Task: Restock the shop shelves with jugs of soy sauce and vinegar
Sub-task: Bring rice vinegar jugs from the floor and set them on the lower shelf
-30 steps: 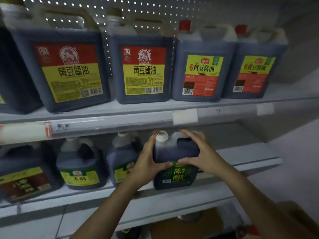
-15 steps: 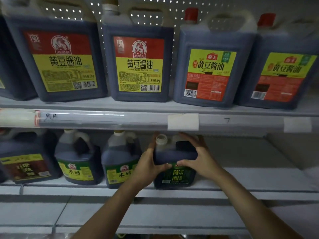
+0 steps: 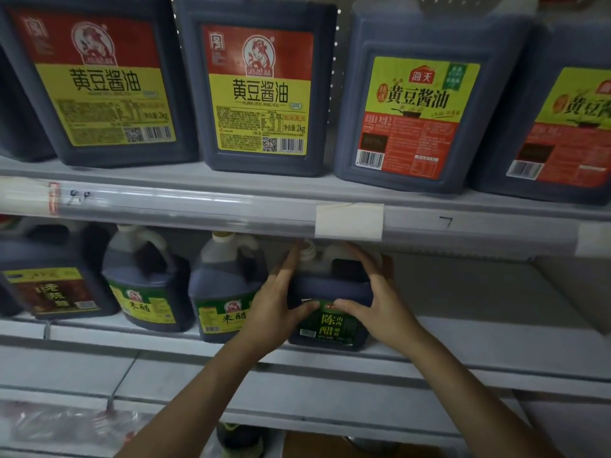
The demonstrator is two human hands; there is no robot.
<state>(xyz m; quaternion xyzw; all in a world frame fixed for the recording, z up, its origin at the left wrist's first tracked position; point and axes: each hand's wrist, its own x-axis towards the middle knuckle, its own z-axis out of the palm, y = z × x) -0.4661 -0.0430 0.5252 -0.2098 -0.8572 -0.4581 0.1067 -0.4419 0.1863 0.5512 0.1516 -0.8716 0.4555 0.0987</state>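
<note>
Gripping the vinegar jug (image 3: 330, 292) with my left hand (image 3: 274, 312) and right hand (image 3: 380, 309), steadying it onto the lower shelf (image 3: 463, 342).

Above the white shelf edge (image 3: 198, 209), 2 dark jugs (image 3: 264, 90) wear red-and-yellow labels, 2 more (image 3: 420, 104) lime-and-red; below it, the dark vinegar jug (image 3: 330, 312) has a green label.

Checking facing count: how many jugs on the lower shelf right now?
4. Left to right: brown-label jug, green-label jug, second green-label jug, and the dark-label jug gripped by left hand and right hand. More may sit past the left edge.
</note>
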